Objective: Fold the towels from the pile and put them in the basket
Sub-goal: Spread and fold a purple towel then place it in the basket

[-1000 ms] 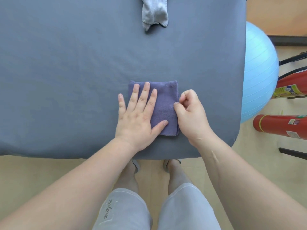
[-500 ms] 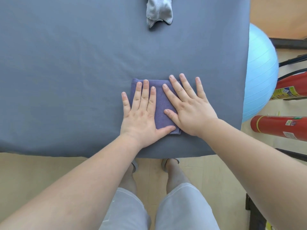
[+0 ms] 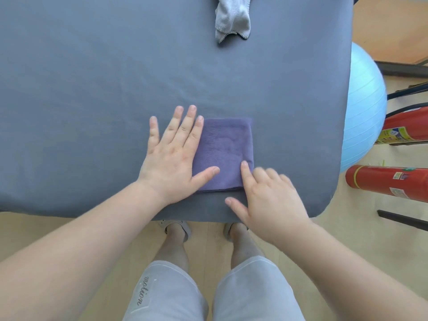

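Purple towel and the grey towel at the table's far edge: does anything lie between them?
Nothing does. The head view shows only bare grey table cover between the folded purple towel and the crumpled grey towel.

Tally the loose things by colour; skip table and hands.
Purple: 1, folded purple cloth towel
Grey: 1, crumpled grey cloth towel
Light blue: 1, round light-blue exercise ball
Red: 2, nearer red metal extinguisher, farther red metal extinguisher
Total: 5

The grey towel (image 3: 232, 18) is cut off at the top. The left hand (image 3: 171, 156) hides the left side of the purple towel (image 3: 225, 154). The right hand (image 3: 271, 200) looks blurry
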The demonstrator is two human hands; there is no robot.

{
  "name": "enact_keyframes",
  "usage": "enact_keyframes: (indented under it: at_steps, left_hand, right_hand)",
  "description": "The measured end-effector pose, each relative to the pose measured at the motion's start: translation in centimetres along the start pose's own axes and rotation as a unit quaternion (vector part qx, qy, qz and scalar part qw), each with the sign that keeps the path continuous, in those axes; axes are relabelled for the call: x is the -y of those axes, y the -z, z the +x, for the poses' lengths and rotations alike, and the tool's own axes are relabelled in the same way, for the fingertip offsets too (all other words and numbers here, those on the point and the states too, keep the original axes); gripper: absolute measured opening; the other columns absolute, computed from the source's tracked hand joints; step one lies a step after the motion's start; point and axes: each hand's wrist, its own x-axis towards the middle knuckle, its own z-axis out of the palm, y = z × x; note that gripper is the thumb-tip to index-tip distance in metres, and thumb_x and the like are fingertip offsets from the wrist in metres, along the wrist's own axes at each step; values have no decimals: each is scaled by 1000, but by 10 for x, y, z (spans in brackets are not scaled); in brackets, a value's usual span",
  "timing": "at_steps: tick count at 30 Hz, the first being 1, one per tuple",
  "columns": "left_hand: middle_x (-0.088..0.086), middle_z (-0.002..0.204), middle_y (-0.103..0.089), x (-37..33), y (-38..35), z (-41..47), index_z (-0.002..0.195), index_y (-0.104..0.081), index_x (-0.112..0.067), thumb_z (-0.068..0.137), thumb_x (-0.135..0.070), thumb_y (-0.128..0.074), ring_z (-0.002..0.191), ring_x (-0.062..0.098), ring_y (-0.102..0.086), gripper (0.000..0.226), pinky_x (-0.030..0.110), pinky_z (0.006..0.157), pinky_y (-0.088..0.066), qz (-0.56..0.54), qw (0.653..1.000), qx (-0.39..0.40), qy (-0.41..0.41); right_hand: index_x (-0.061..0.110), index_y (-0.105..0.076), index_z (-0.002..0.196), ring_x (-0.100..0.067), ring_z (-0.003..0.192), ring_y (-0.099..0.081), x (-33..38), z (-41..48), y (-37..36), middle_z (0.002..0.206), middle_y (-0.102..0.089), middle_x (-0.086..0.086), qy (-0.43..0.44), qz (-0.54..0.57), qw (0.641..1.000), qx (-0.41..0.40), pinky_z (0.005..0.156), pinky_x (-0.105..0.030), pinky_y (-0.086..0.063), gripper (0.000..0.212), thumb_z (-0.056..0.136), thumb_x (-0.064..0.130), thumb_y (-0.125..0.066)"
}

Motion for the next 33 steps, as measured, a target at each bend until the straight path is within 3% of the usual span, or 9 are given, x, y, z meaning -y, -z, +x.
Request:
enact_keyframes:
  at_steps: [3, 6, 9, 12, 15, 23, 26, 29, 33]
  left_hand:
    - [3, 168, 12, -4, -11, -21, 160, -4, -13, 85, -81, -22, 154, 24, 11, 103, 63, 120, 3, -17, 998, 44, 32]
    - [5, 166, 19, -9, -29, -31, 160, 1, -12, 84, -82, -19, 154, 25, 13, 105, 65, 119, 0, -5, 996, 75, 44]
    - [8, 166, 19, -13, -33, -28, 159, 3, -11, 84, -82, -19, 153, 29, 15, 106, 66, 118, 3, 10, 997, 63, 51]
    - [11, 167, 6, -15, -24, -20, 159, -5, -10, 90, -72, -26, 154, 32, 6, 95, 65, 118, 3, -22, 999, 0, 47]
    - [9, 168, -2, -19, -18, 0, 159, -9, -10, 98, -52, -28, 155, 29, -2, 77, 62, 121, 0, -70, 995, -55, 36]
    - [1, 166, 17, -15, -34, 30, 158, 9, -15, 99, -56, -12, 152, 21, 19, 75, 61, 120, 9, -15, 999, 36, 8]
    - [1, 168, 11, -16, -30, 31, 159, 4, -16, 99, -57, -12, 153, 21, 14, 75, 61, 120, 7, -33, 999, 35, 6]
    - [3, 167, -14, -10, -14, 34, 159, -16, -14, 97, -56, -22, 152, 26, -13, 75, 55, 121, -12, -59, 998, 15, -2]
    - [1, 143, -45, 5, 21, 52, 149, -41, -21, 80, -62, -63, 131, 28, -38, 83, 46, 105, -31, -55, 997, 60, -17]
  right_hand:
    - [6, -68, 125, -26, 69, -64, 14, -14, -1, 78, -68, -3, 3, 37, 999, 13, 55, -35, -48, 77, 87, 66, -37]
    - [15, -69, 112, -33, 79, -57, 4, -1, 4, 85, -60, -6, -30, 77, 995, -59, 65, -41, -46, 55, 91, 59, -45]
    - [13, -59, 134, -38, 116, -54, -6, 25, 11, 125, -58, -12, -53, 84, 984, -146, 95, -48, -43, 55, 95, 52, -50]
    - [10, -34, 155, -37, 151, -22, -2, 52, 14, 163, -26, -17, -49, 49, 990, -120, 121, -57, -17, 69, 100, 51, -38]
    - [8, -17, 160, -35, 155, 0, 5, 70, 5, 168, -3, -15, -68, 28, 994, -82, 122, -61, -1, 74, 101, 52, -30]
    - [16, 1, 161, -30, 154, 16, 9, 79, -31, 169, 11, -4, -82, 75, 994, -18, 121, -60, 9, 78, 99, 60, -20]
    - [15, -1, 161, -29, 155, 12, 4, 79, -30, 169, 7, -3, -65, 83, 994, -21, 122, -60, 6, 79, 99, 61, -18]
    - [14, -21, 160, -32, 153, -14, -5, 77, -20, 165, -22, -8, -40, 91, 993, -69, 123, -59, -6, 78, 99, 61, -32]
    - [19, -50, 144, -33, 126, -45, -34, 80, 10, 125, -57, -4, 11, 90, 994, -66, 110, -50, -29, 83, 80, 70, -61]
